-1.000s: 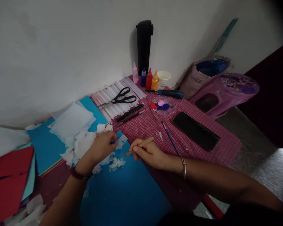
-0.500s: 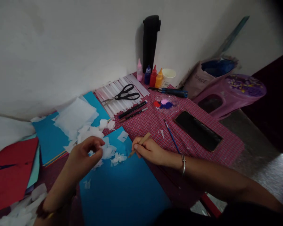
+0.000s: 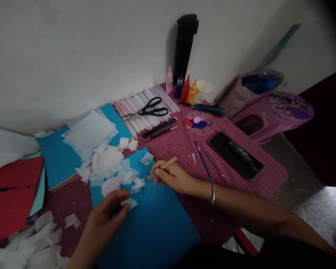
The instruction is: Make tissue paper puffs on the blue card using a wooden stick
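Note:
In my right hand is a wooden craft stick, gripped between thumb and fingers. Its lower tip touches a crumpled cluster of white paper bits on the blue sheet. To the left and lower, my left hand has a small white paper piece at its thumb and fingertips, just over the same sheet. More torn white paper is heaped along the sheet's upper left, beside a stack of larger white squares.
Scissors lie on white paper strips. Paint bottles, a paint palette, a cutter, pens, a paintbrush and a phone are to the right. Red paper and loose scraps lie at left.
My left hand has moved down and toward me, and a white paper piece now shows at its fingertips. The craft stick's tip has shifted left onto the paper cluster.

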Action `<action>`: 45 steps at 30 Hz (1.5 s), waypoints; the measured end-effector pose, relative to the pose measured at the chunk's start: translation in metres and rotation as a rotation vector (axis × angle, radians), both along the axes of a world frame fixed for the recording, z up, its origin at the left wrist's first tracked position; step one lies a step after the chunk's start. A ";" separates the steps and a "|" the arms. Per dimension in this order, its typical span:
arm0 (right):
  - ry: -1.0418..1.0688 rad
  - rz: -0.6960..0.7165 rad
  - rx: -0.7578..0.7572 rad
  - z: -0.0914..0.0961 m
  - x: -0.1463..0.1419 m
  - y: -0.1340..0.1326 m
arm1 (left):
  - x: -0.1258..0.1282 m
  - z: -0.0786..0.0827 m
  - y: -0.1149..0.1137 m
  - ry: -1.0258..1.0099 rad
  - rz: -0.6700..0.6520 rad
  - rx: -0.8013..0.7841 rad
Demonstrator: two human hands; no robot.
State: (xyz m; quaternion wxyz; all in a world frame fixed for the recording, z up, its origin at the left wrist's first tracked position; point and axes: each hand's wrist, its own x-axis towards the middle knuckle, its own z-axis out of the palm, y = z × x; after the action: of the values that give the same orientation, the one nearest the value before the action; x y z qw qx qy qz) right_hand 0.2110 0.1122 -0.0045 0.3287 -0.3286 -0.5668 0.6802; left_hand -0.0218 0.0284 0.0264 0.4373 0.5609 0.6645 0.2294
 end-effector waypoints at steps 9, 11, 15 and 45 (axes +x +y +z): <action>-0.083 0.016 0.041 0.003 0.000 0.002 | 0.027 0.019 0.011 0.116 -0.196 0.208; -0.098 0.019 0.041 0.004 0.000 0.003 | 0.030 0.017 0.013 0.140 -0.195 0.172; -0.090 0.023 0.027 0.004 0.001 0.004 | 0.037 0.007 0.018 0.179 -0.145 0.043; 0.004 -0.104 0.068 0.007 0.013 -0.001 | 0.048 -0.005 0.025 0.520 -0.102 0.065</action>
State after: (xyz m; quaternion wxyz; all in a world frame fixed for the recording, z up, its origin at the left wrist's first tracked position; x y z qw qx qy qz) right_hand 0.2243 0.1110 0.0022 0.3757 -0.3451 -0.5710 0.6432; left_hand 0.0264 0.0538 0.0213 0.2449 0.6475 0.7176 0.0764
